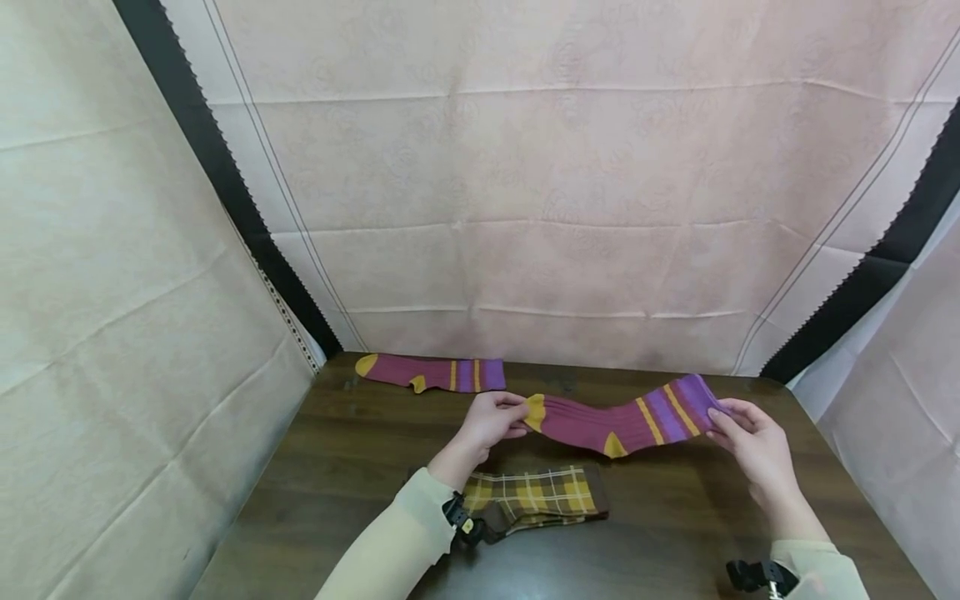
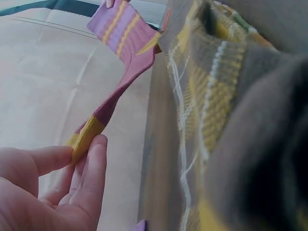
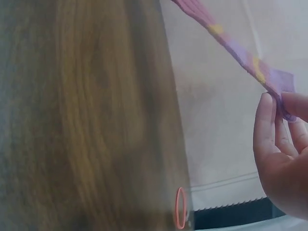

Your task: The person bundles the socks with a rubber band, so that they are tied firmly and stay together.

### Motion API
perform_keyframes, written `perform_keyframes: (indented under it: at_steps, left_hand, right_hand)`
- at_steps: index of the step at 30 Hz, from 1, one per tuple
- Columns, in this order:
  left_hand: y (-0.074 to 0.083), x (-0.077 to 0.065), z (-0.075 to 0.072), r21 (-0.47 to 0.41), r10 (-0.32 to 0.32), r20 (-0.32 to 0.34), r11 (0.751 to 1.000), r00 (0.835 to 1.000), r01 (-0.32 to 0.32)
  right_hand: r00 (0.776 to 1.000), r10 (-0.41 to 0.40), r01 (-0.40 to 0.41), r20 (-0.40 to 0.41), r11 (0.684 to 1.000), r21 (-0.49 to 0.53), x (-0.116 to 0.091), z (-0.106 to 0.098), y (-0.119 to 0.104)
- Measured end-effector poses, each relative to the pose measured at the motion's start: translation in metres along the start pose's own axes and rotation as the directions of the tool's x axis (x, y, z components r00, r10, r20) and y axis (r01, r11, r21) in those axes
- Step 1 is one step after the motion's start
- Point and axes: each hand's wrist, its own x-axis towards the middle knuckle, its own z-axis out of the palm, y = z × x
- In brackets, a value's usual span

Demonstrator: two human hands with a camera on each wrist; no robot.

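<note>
A maroon sock (image 1: 581,423) with purple and yellow stripes at its cuff is stretched between both hands over the table. My left hand (image 1: 491,425) pinches its yellow toe between thumb and fingers. At the other end, my right hand (image 1: 757,454) pinches the purple cuff, also seen as a thin edge of sock (image 3: 236,52) in the right wrist view. A matching sock (image 1: 427,372) lies flat at the back left of the table, toe to the left. Folded yellow and brown plaid socks (image 1: 536,496) lie nearer, partly behind my left wrist.
The dark wooden table (image 1: 675,517) has a back edge close to a pale creased cloth (image 1: 562,183). Similar cloth (image 1: 112,333) hangs at the left and right sides. Black strips run along the seams. A small camera mount (image 1: 761,575) sits on each wrist.
</note>
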Motion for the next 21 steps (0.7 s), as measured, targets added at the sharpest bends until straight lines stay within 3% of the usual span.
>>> perform_keyframes:
  at_steps: [5,13,21]
  left_hand:
    - [0.004,-0.006,-0.012,0.021,0.02,0.014,1.0,1.0,-0.02]
    - [0.005,-0.012,-0.042,0.046,0.017,0.007,0.999,1.0,-0.017]
    - [0.006,-0.025,-0.073,0.068,0.033,-0.005,0.997,0.999,-0.033]
  right_hand:
    - [1.0,-0.013,0.012,0.022,1.0,0.022,-0.005,0.006,-0.007]
    - [0.999,-0.016,0.019,0.052,0.997,-0.073,-0.016,0.023,-0.016]
    - [0.991,-0.032,0.031,0.131,0.999,0.012,-0.028,0.041,-0.017]
